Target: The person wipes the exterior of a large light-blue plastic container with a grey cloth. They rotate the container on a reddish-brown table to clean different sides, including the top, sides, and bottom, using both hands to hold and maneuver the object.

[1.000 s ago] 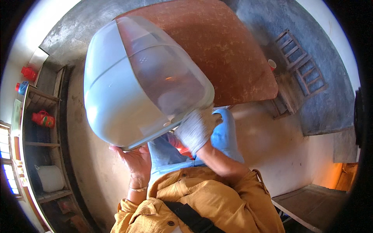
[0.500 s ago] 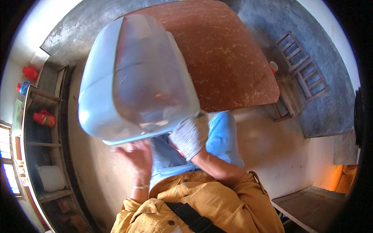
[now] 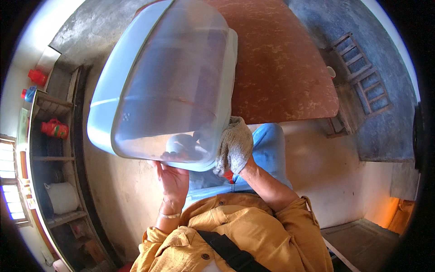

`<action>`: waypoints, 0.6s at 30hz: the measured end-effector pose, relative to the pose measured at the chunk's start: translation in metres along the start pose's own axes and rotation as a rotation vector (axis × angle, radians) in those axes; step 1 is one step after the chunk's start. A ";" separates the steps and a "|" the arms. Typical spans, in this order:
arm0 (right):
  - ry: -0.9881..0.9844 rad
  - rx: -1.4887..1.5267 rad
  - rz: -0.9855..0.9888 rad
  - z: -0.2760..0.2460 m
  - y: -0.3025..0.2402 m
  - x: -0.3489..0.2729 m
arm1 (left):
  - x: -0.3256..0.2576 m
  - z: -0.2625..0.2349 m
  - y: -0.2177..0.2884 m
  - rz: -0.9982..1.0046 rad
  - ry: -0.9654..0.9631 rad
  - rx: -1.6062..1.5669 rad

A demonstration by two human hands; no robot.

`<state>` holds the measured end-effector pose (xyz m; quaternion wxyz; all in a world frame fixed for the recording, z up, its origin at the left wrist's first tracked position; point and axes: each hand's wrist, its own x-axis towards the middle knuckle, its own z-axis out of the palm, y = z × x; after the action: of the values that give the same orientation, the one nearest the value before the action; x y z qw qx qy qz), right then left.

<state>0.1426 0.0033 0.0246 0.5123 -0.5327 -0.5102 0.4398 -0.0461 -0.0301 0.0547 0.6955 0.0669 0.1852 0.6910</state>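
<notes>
Floor (image 3: 317, 167): pale, bare concrete below the person. Table (image 3: 281, 68): reddish-brown mottled top, ahead of the person, partly hidden by the tub.

Tub (image 3: 167, 81): large, pale blue, translucent plastic, rounded corners, held up in the air between the head and the table, tilted, its open side toward the camera. It fills the upper-left middle of the view. Dark shapes of fingers show through its lower wall.

Shelf unit (image 3: 50, 158): along the left wall, dark boards. On it, a white pot (image 3: 61, 197), a red-and-green thing (image 3: 54, 129) and a red thing (image 3: 37, 77) higher up. Wooden rack (image 3: 360, 84): slatted, on the floor right of the table.

Left hand (image 3: 173, 179): bare, palm up under the tub's lower rim, fingers curled over the edge into the tub, gripping it. Thin bangle (image 3: 170, 215) at the wrist.

Right hand (image 3: 233, 147): in a grey knit glove, closed on the tub's lower right corner; something small and red sits just below the palm, kind not discernible.
</notes>
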 end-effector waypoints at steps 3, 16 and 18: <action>0.045 -0.805 -0.279 0.011 -0.027 -0.024 | -0.001 0.007 0.000 0.015 0.132 0.043; -0.148 0.525 -0.026 -0.032 -0.028 0.015 | 0.017 -0.020 0.063 -0.088 -0.058 -0.020; -0.215 0.932 0.000 -0.030 -0.021 0.008 | 0.023 -0.017 0.066 -0.005 -0.088 0.053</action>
<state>0.1716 0.0073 0.0486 0.6408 -0.1978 -0.3089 0.6744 -0.1148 -0.0081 0.0582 0.7028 0.1153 0.1729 0.6804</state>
